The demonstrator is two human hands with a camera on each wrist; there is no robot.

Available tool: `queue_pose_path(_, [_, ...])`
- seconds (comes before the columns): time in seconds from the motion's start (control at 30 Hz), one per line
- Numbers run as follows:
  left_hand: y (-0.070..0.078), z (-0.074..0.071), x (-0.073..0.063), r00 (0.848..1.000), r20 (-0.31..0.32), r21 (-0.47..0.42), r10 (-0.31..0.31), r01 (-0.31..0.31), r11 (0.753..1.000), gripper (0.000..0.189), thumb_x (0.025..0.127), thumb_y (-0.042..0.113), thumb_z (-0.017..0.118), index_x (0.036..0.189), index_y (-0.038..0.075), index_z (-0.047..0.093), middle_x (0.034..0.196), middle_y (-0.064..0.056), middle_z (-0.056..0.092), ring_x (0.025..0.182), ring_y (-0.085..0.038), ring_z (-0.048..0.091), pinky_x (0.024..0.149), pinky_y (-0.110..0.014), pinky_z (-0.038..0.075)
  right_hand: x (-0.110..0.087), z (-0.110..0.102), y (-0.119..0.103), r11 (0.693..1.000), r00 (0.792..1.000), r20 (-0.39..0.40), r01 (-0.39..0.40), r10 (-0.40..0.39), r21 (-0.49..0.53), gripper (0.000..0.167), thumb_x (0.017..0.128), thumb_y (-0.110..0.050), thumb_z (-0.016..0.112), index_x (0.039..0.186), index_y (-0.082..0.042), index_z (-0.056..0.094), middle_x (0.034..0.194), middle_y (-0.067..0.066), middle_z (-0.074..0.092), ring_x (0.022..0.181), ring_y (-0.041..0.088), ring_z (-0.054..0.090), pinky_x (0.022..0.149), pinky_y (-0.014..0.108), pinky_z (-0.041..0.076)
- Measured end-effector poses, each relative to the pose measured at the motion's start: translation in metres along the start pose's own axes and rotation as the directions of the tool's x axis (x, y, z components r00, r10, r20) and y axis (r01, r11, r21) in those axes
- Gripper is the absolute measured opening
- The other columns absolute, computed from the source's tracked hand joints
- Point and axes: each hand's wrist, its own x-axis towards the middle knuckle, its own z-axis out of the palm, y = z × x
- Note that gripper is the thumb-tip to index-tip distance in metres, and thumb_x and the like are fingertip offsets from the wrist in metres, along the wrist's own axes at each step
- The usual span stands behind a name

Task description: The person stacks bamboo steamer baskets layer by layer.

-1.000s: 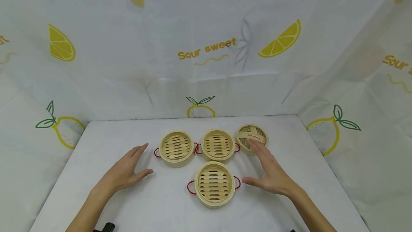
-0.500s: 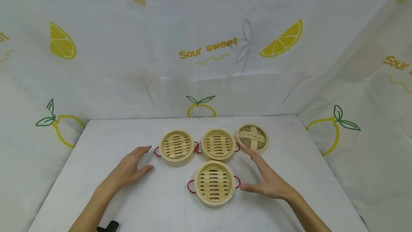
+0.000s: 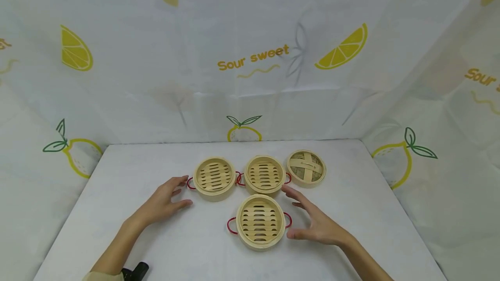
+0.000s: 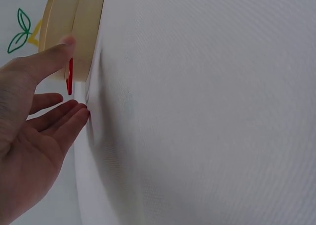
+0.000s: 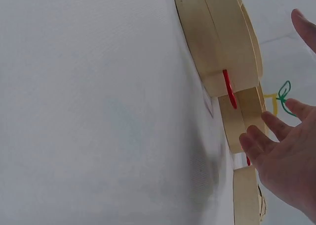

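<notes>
Three round bamboo steamer baskets with slatted bottoms and red side handles sit on a white table. The left basket and the middle basket are side by side, their handles meeting. Nearer the person stands the front basket. My left hand is beside the left basket's red handle, thumb and fingers apart, holding nothing. To the right of the front basket is my right hand, fingers extended and thumb near its red handle; the right wrist view shows nothing in its grasp.
A woven bamboo steamer lid rests at the back right, beside the middle basket. A white cloth with lemon prints hangs behind and along both sides of the white table.
My right hand has drawn back from above the lid, moving left and toward the person, beside the front basket. My left hand has shifted slightly right toward the left basket. The baskets stay put.
</notes>
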Motion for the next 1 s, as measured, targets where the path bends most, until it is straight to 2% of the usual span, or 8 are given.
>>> queue_pose_path(0.17, [-0.004,0.003,0.003,1.000,0.015,-0.051,-0.007,0.008,0.999,0.080,0.091,0.016,0.089,0.154,-0.011,0.048,0.149,-0.027,0.061,0.139,-0.046,0.062,0.114,-0.048,0.056,0.001,0.008,0.004,0.999,1.000,0.022,-0.007,0.006,0.038,0.111,0.080,-0.015,0.093,0.170,-0.008,0.028,0.173,0.018,0.039,0.159,0.004,0.039,0.126,0.032,0.048])
queue_pose_path(0.33, [-0.006,0.004,0.007,1.000,0.024,-0.099,-0.001,0.003,0.995,0.080,0.092,0.015,0.088,0.155,-0.010,0.046,0.152,-0.028,0.058,0.143,-0.048,0.058,0.114,-0.046,0.056,0.003,0.017,0.006,0.997,0.999,0.042,-0.008,0.005,0.074,0.112,0.079,-0.016,0.094,0.170,-0.011,0.030,0.172,0.011,0.043,0.157,0.004,0.042,0.128,0.029,0.045])
queue_pose_path(0.47, [-0.004,0.004,0.009,1.000,0.030,-0.118,-0.008,0.011,0.993,0.080,0.092,0.016,0.088,0.156,-0.009,0.047,0.154,-0.028,0.057,0.146,-0.048,0.056,0.115,-0.044,0.056,0.006,0.024,0.008,0.997,0.998,0.066,0.006,-0.012,0.079,0.113,0.080,-0.019,0.096,0.171,-0.014,0.029,0.173,0.006,0.043,0.154,0.009,0.047,0.127,0.028,0.045])
queue_pose_path(0.73, [-0.003,0.007,0.014,0.999,0.041,-0.114,-0.005,0.009,0.993,0.079,0.094,0.018,0.087,0.156,-0.010,0.046,0.154,-0.029,0.056,0.147,-0.049,0.054,0.115,-0.044,0.056,0.008,0.034,0.005,0.996,0.996,0.067,-0.071,0.067,0.060,0.122,0.075,-0.024,0.102,0.171,-0.026,0.027,0.171,0.002,0.043,0.144,0.012,0.055,0.123,0.016,0.040])
queue_pose_path(1.0, [-0.003,0.009,0.016,0.999,0.033,-0.096,0.002,0.001,0.995,0.078,0.094,0.018,0.087,0.154,-0.012,0.047,0.151,-0.030,0.058,0.144,-0.049,0.057,0.114,-0.046,0.057,0.009,0.042,0.004,0.993,0.994,0.048,-0.100,0.097,0.069,0.130,0.071,-0.028,0.104,0.172,-0.016,0.023,0.170,0.003,0.045,0.152,0.006,0.047,0.125,0.013,0.034])
